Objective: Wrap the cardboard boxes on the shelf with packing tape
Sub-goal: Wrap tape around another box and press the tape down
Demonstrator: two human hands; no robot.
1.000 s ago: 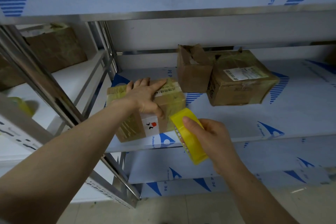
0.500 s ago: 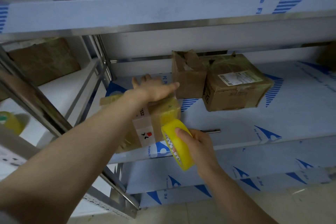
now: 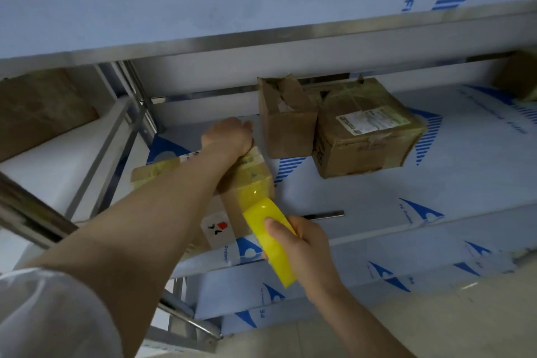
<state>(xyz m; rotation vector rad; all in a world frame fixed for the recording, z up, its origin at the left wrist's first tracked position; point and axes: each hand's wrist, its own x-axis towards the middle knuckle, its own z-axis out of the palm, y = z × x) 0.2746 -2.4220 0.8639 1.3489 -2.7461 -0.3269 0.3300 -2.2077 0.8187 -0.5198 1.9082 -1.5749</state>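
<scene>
Slid farther back, our left hand (image 3: 229,138) grips the near box (image 3: 247,180) while our right hand (image 3: 303,251) clutches the tape roll (image 3: 257,213) mid-wrap; the far box (image 3: 286,136) waits.

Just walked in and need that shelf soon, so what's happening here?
A person is taping the front cardboard box on the shelf. The left hand holds its far end, while the right hand holds a yellow packing tape roll, a strip running from it onto the box's near corner. A torn box and a labelled box sit farther back.
</scene>
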